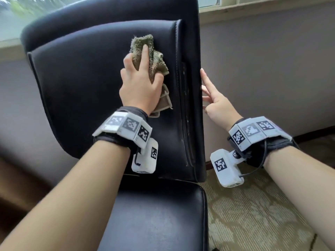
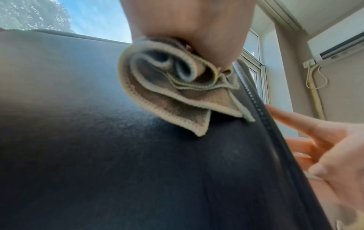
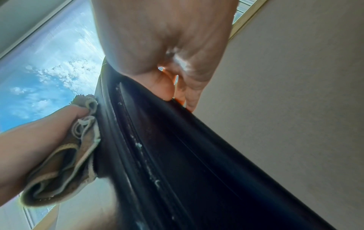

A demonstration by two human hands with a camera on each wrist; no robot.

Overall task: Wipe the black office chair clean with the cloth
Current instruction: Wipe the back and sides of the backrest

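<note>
Carpeted floor [image 1: 253,214]: pale olive-beige pile with a lighter blotchy leaf-like pattern, visible lower right in the head view. To the left the floor [image 1: 10,192] reads dark brown; surface type cannot be told. Black office chair [image 1: 101,84] stands over the floor; its base and contact points are hidden beneath the seat [image 1: 155,218]. Dark skirting strip [image 1: 311,132] runs where the carpet meets the grey wall [image 1: 262,69] behind the chair.

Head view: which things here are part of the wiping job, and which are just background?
In the job:
- black office chair
- cloth, gripped by left hand
- right hand, fingers on the backrest's side edge

Background:
- patterned carpet
- window sill
- air conditioner
</note>
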